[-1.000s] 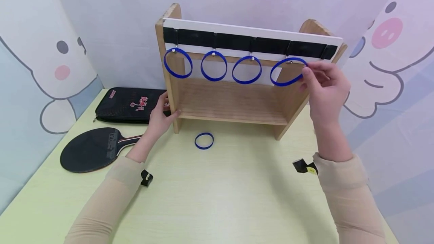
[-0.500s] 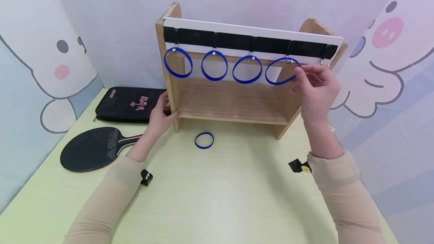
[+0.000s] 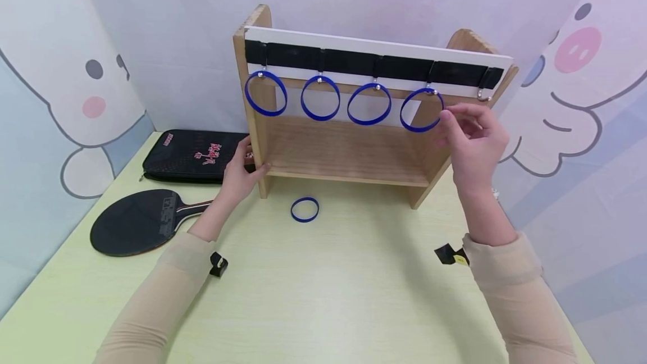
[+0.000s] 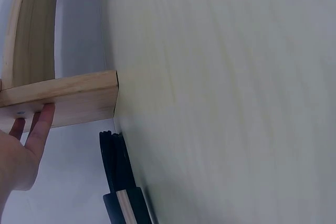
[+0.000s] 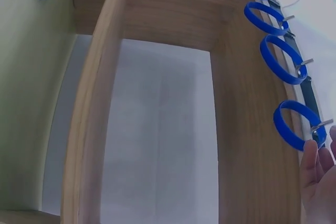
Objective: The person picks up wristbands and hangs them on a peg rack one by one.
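Several blue rings, like thin wristbands, hang from metal hooks on a black strip across a white board of the small wooden shelf [image 3: 349, 150]. My right hand [image 3: 475, 139] pinches the right edge of the rightmost hanging blue ring [image 3: 415, 129], with thumb and fingertips right at its rim; this ring loops over the fourth hook. In the right wrist view, that ring [image 5: 286, 129] sits around its hook with the fingertips against its lower side. My left hand [image 3: 240, 176] grips the shelf's left side panel [image 4: 79, 95], its fingers on the outer face and thumb at the front.
Another blue ring [image 3: 305, 220] lies on the table in front of the shelf. A bare hook [image 3: 483, 95] is at the board's right end. To the left are a black zipped case [image 3: 177, 156] and a table tennis bat [image 3: 131, 223].
My right hand has moved left and slightly down with the ring, which now hangs rounder from the fourth hook. The rightmost hook has come into view. My left hand stays on the shelf.
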`<state>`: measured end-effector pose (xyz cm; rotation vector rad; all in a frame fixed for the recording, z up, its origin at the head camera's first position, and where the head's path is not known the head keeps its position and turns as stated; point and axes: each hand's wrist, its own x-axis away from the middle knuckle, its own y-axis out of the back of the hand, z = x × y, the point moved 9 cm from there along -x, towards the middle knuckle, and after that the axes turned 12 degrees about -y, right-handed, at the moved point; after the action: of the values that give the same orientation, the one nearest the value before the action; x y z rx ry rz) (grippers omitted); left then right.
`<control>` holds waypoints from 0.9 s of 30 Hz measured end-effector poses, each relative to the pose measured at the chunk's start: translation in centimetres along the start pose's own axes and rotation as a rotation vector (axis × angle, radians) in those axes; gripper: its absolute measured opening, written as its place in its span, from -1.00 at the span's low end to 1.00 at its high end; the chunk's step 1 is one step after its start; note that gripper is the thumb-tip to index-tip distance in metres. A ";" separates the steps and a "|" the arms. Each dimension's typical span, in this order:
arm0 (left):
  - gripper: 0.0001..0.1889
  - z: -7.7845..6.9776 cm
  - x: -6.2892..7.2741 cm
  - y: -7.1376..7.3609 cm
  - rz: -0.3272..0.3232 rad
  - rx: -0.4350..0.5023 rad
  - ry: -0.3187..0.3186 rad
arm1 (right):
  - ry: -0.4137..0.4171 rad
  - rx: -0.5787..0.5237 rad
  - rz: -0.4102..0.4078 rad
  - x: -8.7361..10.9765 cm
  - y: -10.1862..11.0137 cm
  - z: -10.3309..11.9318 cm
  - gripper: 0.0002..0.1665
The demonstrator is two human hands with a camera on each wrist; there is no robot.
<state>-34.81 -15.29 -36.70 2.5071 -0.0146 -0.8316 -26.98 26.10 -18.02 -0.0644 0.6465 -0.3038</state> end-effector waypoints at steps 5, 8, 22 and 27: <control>-0.21 -0.1 0.0 0.0 0.002 0.001 -0.004 | 0.045 0.153 -0.002 1.2 -0.4 1.4 -0.75; -0.21 -0.1 0.0 0.1 0.001 0.000 -0.002 | 0.054 0.228 0.019 2.1 -1.0 1.9 -0.75; -0.21 0.0 -0.2 -0.1 0.003 0.003 -0.003 | 0.111 0.252 0.288 6.2 -5.3 0.6 -0.71; -0.21 0.2 -0.1 -0.1 0.002 -0.001 0.007 | 0.120 0.287 0.399 7.7 -7.2 -1.1 -0.69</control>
<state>-35.04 -15.33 -36.85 2.5088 -0.0143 -0.8224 -23.69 17.01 -22.29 0.3562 0.7124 -0.0124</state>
